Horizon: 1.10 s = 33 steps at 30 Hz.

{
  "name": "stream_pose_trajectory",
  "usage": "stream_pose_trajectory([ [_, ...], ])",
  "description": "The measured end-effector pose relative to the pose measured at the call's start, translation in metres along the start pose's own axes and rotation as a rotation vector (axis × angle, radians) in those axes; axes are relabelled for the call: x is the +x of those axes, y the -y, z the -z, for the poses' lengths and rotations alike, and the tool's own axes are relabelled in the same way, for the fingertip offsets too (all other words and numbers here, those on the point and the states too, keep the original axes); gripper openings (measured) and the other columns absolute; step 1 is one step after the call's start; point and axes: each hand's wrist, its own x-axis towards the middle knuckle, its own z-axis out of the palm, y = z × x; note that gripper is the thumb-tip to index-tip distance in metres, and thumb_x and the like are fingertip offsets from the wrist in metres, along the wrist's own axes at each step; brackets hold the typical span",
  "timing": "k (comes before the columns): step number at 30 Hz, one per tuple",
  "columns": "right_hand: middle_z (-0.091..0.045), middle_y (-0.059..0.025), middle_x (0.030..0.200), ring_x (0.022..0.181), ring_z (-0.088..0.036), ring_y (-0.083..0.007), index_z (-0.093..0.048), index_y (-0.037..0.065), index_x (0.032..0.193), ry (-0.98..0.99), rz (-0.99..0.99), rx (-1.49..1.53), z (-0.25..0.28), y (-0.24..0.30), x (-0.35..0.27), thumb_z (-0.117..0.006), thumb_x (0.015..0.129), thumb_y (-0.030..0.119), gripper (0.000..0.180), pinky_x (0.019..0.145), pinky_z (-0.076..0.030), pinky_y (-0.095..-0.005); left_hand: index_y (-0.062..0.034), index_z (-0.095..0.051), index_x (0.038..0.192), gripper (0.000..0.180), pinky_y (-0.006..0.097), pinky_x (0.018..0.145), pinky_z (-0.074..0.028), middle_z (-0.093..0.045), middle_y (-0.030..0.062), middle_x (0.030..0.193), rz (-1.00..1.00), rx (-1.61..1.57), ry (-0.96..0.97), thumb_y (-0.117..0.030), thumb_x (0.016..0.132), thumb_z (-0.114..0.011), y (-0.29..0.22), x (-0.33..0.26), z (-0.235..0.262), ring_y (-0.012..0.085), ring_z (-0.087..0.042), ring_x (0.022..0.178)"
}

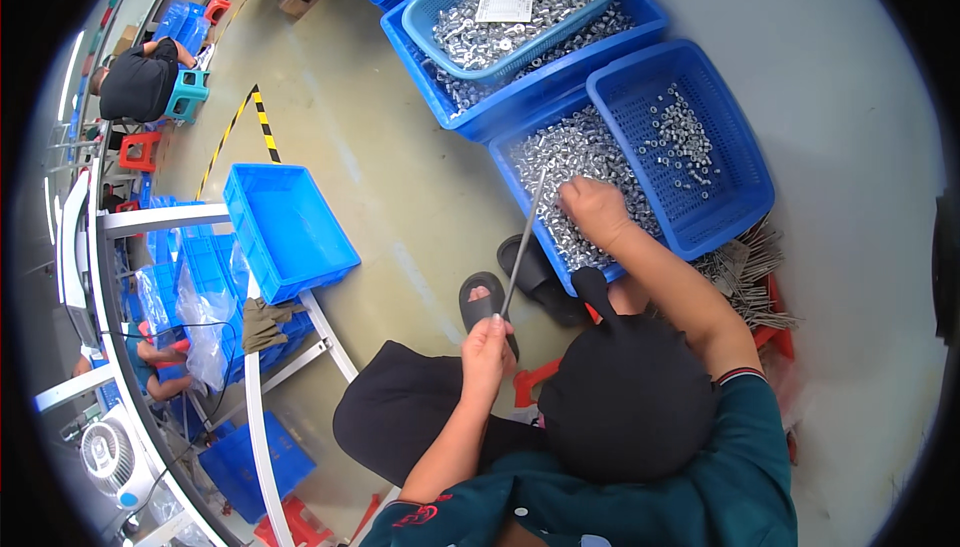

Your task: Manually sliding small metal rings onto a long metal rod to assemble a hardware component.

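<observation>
Green shirt [560, 497] is closest. Ahead is a blue bin [508, 179] of metal bits [565, 152]; a basket [755, 182] hides its right side. The right hand [595, 209] touches the bits; I can't tell if it pinches any. The left hand [484, 352], farther back, grips a thin rod [522, 252] slanting forward and right, tip beside the right hand.

The white sheet [505, 0] on metal parts [465, 35] bears illegible print.
</observation>
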Motion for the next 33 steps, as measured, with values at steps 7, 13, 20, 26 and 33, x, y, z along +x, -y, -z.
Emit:
stream_pose_trajectory([
  [7, -0.053, -0.0012, 0.071, 0.052, -0.047, -0.0062, -0.055, 0.006, 0.091, 0.063, -1.087, 1.578, 0.019, 0.006, 0.020, -0.060, 0.084, 0.025, 0.021, 0.039, -0.033, -0.0215, -0.0012, -0.053, 0.082, 0.032, 0.020, 0.036, -0.017, -0.032, -0.0062, 0.048, 0.079, -0.037, 0.069, -0.027, 0.096, -0.041, 0.000, 0.003, -0.003, 0.0022, -0.022, 0.037],
  [13, -0.055, -0.0043, 0.074, 0.053, -0.048, -0.0098, -0.052, 0.008, 0.085, 0.145, -1.305, 2.567, 0.006, -0.020, 0.006, -0.054, 0.088, 0.024, 0.017, 0.038, -0.031, -0.0203, -0.0017, -0.050, 0.082, 0.033, 0.021, 0.035, -0.014, -0.029, -0.0057, 0.048, 0.179, -0.090, 0.130, -0.028, 0.097, -0.038, -0.001, 0.005, -0.009, 0.0031, -0.019, 0.036],
  [20, -0.059, -0.0098, 0.086, 0.070, -0.059, -0.0170, -0.053, 0.007, 0.085, 0.109, -1.470, 2.375, 0.007, -0.015, 0.000, -0.052, 0.089, 0.028, 0.021, 0.047, -0.045, -0.0216, -0.0029, -0.049, 0.081, 0.034, 0.021, 0.035, -0.014, -0.029, -0.0055, 0.048, 0.193, -0.077, 0.154, -0.030, 0.097, -0.037, 0.002, 0.006, -0.010, 0.0034, -0.019, 0.036],
  [26, -0.053, -0.0049, 0.079, 0.054, -0.043, -0.0092, -0.051, 0.007, 0.089, 0.305, -1.125, 2.622, 0.011, -0.019, -0.005, -0.051, 0.090, 0.023, 0.016, 0.038, -0.030, -0.0181, -0.0095, -0.052, 0.079, 0.031, 0.020, 0.035, -0.015, -0.029, -0.0072, 0.048, 0.177, -0.053, 0.144, -0.034, 0.095, -0.043, 0.008, 0.009, -0.005, 0.0028, -0.020, 0.037],
  [33, -0.051, -0.0036, 0.076, 0.046, -0.038, -0.0072, -0.053, 0.006, 0.089, 0.355, -0.989, 2.672, 0.025, -0.018, 0.002, -0.051, 0.091, 0.022, 0.016, 0.036, -0.026, -0.0181, -0.0057, -0.054, 0.076, 0.028, 0.019, 0.045, -0.024, -0.036, -0.0056, 0.053, 0.034, 0.062, 0.105, -0.028, 0.093, -0.049, 0.017, 0.016, -0.002, 0.0025, -0.029, 0.047],
])
